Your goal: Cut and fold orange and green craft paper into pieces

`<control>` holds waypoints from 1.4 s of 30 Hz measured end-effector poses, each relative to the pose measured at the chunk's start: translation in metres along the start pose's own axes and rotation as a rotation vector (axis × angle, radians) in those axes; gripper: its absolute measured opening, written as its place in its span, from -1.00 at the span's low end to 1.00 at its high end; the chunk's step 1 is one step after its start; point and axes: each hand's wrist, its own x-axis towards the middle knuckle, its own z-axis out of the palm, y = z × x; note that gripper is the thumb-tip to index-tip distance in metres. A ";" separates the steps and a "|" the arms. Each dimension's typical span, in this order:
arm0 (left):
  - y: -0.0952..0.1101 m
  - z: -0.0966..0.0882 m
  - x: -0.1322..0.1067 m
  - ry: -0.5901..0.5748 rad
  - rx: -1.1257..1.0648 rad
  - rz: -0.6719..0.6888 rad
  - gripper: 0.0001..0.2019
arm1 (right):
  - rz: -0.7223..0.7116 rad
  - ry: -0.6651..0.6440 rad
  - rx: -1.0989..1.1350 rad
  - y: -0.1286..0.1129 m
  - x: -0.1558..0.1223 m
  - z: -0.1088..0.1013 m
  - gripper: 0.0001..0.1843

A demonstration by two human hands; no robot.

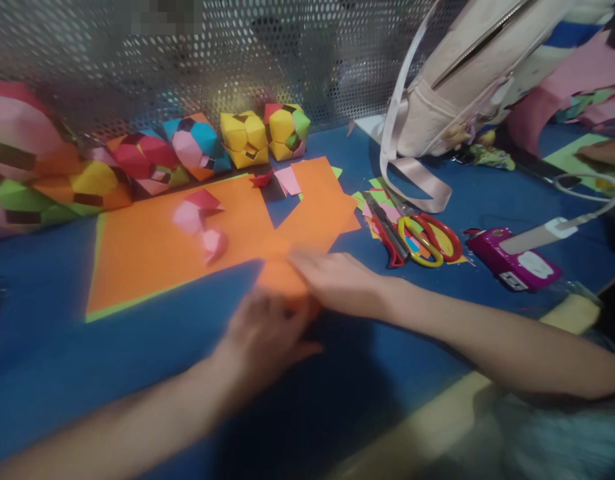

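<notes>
A small piece of orange paper (283, 279) is between my two hands, just above the front of the large orange sheets. My left hand (267, 327) grips its near side with bent fingers, blurred by motion. My right hand (340, 280) holds its right side, the fingers close together and partly hidden behind the paper. Under and beyond them lie a large orange sheet (132, 253) with a green edge and other orange paper (317, 200). Pink and red folded pieces (190, 212) rest on the large sheet.
Several folded paper balls (244, 137) line a perforated metal panel (332, 60). To the right are scissors (422, 240), a red cutter (387, 230), paper scraps, a purple device (512, 259) with a white cable, and a pale bag (437, 93) with a dangling strap.
</notes>
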 end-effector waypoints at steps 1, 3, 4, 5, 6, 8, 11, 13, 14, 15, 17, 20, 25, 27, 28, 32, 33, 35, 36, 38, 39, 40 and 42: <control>0.000 0.001 0.000 0.006 0.003 -0.002 -0.38 | 0.009 -0.033 -0.002 0.000 0.001 -0.001 -0.47; 0.001 0.001 0.000 0.013 0.015 -0.008 -0.36 | 0.013 -0.070 0.003 0.001 0.002 -0.002 -0.44; 0.001 0.001 0.001 0.013 0.021 -0.010 -0.35 | 0.008 -0.058 0.008 0.001 0.001 -0.002 -0.45; 0.001 0.001 0.001 0.009 0.023 -0.010 -0.34 | -0.003 -0.036 0.012 0.001 -0.001 -0.001 -0.45; 0.001 0.000 0.002 0.003 0.020 -0.009 -0.33 | -0.017 -0.011 0.012 0.000 -0.003 -0.001 -0.46; 0.002 -0.001 0.003 -0.017 -0.006 -0.011 -0.35 | -0.053 0.040 0.005 -0.001 -0.007 0.000 -0.47; 0.002 -0.001 0.002 -0.018 -0.057 -0.016 -0.40 | -0.148 0.089 -0.009 -0.003 -0.008 0.002 -0.55; 0.002 0.000 0.001 -0.011 -0.101 -0.028 -0.41 | -0.228 0.121 -0.029 -0.002 -0.004 0.003 -0.63; 0.002 0.000 0.001 -0.013 -0.134 -0.042 -0.42 | -0.270 0.135 -0.033 -0.002 -0.001 0.004 -0.66; 0.002 0.001 0.000 -0.019 -0.173 -0.060 -0.44 | -0.310 0.150 -0.026 0.000 0.002 0.006 -0.67; 0.002 0.002 0.000 -0.033 -0.251 -0.099 -0.49 | -0.379 0.159 0.020 0.003 0.008 0.009 -0.64; 0.003 0.002 0.000 -0.021 -0.303 -0.121 -0.53 | -0.406 0.095 0.083 0.011 0.012 0.014 -0.58; 0.004 -0.001 0.001 -0.009 -0.115 -0.061 -0.40 | -0.345 -0.027 0.051 0.022 0.014 0.018 -0.50; 0.004 -0.002 0.002 -0.010 -0.071 -0.047 -0.36 | -0.332 -0.040 0.059 0.024 0.015 0.017 -0.49; 0.004 -0.002 0.002 -0.012 -0.065 -0.046 -0.36 | -0.324 -0.047 0.065 0.025 0.015 0.016 -0.48; 0.004 -0.002 0.003 -0.019 -0.069 -0.053 -0.35 | -0.280 -0.071 0.065 0.025 0.016 0.013 -0.43; 0.005 -0.002 0.003 -0.019 -0.076 -0.054 -0.35 | -0.267 -0.075 0.061 0.025 0.016 0.012 -0.41; 0.005 -0.001 0.003 -0.013 -0.081 -0.053 -0.32 | -0.245 -0.078 0.051 0.025 0.016 0.012 -0.38; 0.005 -0.001 0.003 -0.006 -0.077 -0.047 -0.31 | -0.236 -0.080 0.045 0.025 0.015 0.013 -0.36; 0.005 -0.001 0.002 0.003 -0.051 -0.043 -0.30 | -0.226 -0.083 0.030 0.027 0.015 0.014 -0.34; 0.006 -0.001 0.002 0.006 -0.037 -0.044 -0.29 | -0.224 -0.087 0.025 0.028 0.015 0.015 -0.32; 0.006 -0.001 0.001 0.004 -0.024 -0.048 -0.29 | -0.221 -0.093 0.022 0.029 0.015 0.016 -0.31; 0.007 -0.002 0.001 -0.003 -0.002 -0.059 -0.29 | -0.216 -0.100 0.025 0.030 0.015 0.019 -0.28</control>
